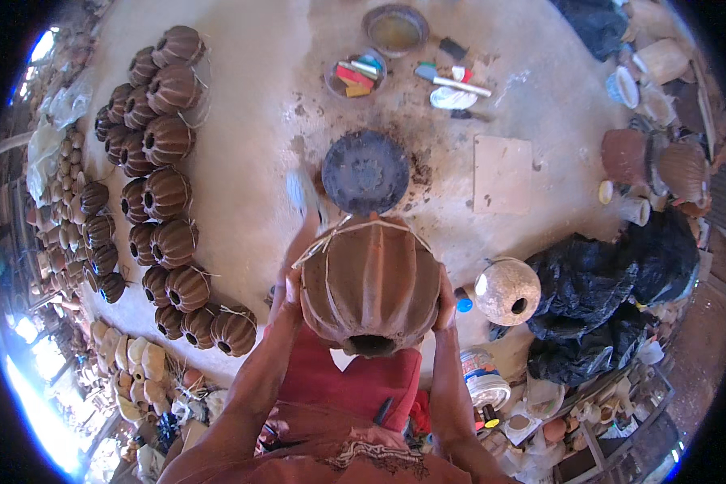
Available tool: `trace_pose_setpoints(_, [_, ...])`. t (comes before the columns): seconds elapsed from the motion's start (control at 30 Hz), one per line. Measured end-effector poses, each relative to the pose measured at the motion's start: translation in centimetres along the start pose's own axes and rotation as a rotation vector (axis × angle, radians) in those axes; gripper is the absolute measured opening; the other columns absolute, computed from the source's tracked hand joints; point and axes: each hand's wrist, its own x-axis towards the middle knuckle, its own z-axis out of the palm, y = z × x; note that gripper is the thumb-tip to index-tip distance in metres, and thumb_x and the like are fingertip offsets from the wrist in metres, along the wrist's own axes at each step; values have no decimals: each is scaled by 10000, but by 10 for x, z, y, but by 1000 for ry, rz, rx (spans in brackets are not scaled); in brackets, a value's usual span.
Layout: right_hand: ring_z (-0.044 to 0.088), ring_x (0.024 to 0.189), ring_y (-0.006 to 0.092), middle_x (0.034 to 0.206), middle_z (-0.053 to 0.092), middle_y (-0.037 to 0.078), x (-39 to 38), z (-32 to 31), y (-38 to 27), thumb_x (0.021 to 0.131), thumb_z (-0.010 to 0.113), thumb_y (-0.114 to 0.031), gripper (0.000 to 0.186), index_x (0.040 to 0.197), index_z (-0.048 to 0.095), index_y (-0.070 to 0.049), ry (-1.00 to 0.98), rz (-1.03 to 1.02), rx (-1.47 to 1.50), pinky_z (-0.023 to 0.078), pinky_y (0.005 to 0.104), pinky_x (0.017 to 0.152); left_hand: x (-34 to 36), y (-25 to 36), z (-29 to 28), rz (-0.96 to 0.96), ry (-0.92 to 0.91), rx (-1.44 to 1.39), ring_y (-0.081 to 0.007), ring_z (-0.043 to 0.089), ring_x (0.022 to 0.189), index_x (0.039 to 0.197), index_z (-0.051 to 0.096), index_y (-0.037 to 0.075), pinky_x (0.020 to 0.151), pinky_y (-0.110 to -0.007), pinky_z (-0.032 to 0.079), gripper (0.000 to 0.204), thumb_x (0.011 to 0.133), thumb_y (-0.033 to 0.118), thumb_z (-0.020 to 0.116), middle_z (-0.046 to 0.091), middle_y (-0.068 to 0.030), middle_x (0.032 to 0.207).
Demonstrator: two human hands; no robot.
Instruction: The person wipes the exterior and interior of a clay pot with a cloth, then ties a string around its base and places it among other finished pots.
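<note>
Between my two hands is a large brown ribbed clay pot [371, 282], lifted above my lap. Its dark round opening faces toward me, and a pale string runs around its far side. My left hand [293, 290] presses against the pot's left wall, my right hand [445, 302] against the right wall; most of the fingers are hidden behind it. Just beyond the pot lies a dark round disc [365, 173] with clay smears, on the floor. To the right sits a pale speckled round pot [504, 282] with a small dark hole.
Rows of similar ribbed pots [172, 192] stand at the left. Ahead are a bowl of murky liquid [395, 32], a bowl with coloured pieces [356, 77] and a pale square board [502, 173]. Black plastic sheeting [581, 278] and a lidded bucket [486, 387] are at right.
</note>
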Motion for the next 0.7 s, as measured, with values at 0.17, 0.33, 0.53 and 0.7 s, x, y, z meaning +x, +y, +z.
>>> trace_pose_setpoints(0.17, [505,1368,227,1468,560,145,144,-13,84,1021,429,-325,600,1504,490,27,-29,11,-74,379,344,1156,143,-4,23,-1,54,20,-244,697,1056,1255,692,26,999,-392,549,415,1044,332,508,737,-108,1187])
trace_pose_setpoints(0.33, [483,1417,235,1542,528,118,245,-20,188,1096,424,-370,594,1541,467,21,126,237,128,361,355,1197,274,0,22,-55,75,33,-246,697,1054,1244,698,26,987,-388,556,415,1035,335,517,739,-107,1176])
trace_pose_setpoints(0.53, [616,1245,240,1395,647,119,320,-36,257,1091,453,-417,579,1448,573,24,122,185,-347,500,384,1077,355,1,25,-128,97,16,-250,698,1052,1231,705,25,973,-382,564,416,1024,339,528,742,-106,1163])
trace_pose_setpoints(0.7, [485,1436,226,1591,498,107,348,-25,251,1131,394,-258,518,1571,450,8,274,435,17,354,370,1226,370,1,26,-113,166,81,-226,690,1080,1244,701,22,970,-382,569,431,1018,349,534,732,-112,1186])
